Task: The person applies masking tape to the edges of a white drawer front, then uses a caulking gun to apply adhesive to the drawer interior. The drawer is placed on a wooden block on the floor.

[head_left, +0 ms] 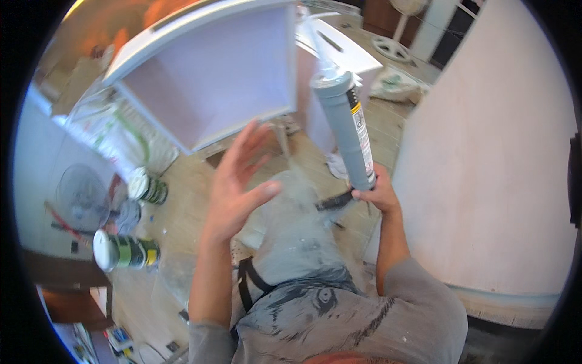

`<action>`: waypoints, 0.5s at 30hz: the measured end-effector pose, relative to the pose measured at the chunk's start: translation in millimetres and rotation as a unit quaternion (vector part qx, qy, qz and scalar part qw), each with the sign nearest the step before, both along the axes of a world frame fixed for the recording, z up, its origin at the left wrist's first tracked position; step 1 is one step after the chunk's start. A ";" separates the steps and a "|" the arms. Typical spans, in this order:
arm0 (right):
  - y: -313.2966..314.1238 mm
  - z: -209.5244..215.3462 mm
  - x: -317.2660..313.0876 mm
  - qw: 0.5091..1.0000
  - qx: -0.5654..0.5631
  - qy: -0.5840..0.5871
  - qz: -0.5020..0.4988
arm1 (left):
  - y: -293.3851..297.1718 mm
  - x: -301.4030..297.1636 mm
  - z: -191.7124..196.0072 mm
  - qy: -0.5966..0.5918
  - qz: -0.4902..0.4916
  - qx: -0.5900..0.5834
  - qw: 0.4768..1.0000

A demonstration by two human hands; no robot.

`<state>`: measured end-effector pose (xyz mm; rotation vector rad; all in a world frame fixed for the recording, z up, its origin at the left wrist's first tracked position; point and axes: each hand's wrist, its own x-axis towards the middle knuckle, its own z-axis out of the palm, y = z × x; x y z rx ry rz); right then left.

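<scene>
My right hand (383, 193) grips the lower end of a grey sealant cartridge (343, 124) with a pale nozzle. The cartridge stands nearly upright, its nozzle pointing up and away from me. Beside that hand a black bar-like piece (335, 201) juts out to the left; whether it is joined to the cartridge I cannot tell. My left hand (237, 185) is raised in the air, fingers spread and slightly blurred, holding nothing. Beyond it stands a white, open-fronted cabinet box (209, 79) with a pale lilac inside.
At the right rises a large pale panel (491, 164). Two green-and-white tubs (126, 251) and white sacks (115, 130) are on the left. A white-topped unit (339, 48) stands behind the cartridge. In the far right background is a white pedestal fan (393, 47).
</scene>
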<state>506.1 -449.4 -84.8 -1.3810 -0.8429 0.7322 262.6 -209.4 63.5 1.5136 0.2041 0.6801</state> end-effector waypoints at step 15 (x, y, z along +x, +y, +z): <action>58.6 -86.1 45.3 0.986 -0.121 0.040 -0.105 | 49.9 -225.8 77.0 -0.403 -0.011 -0.231 0.886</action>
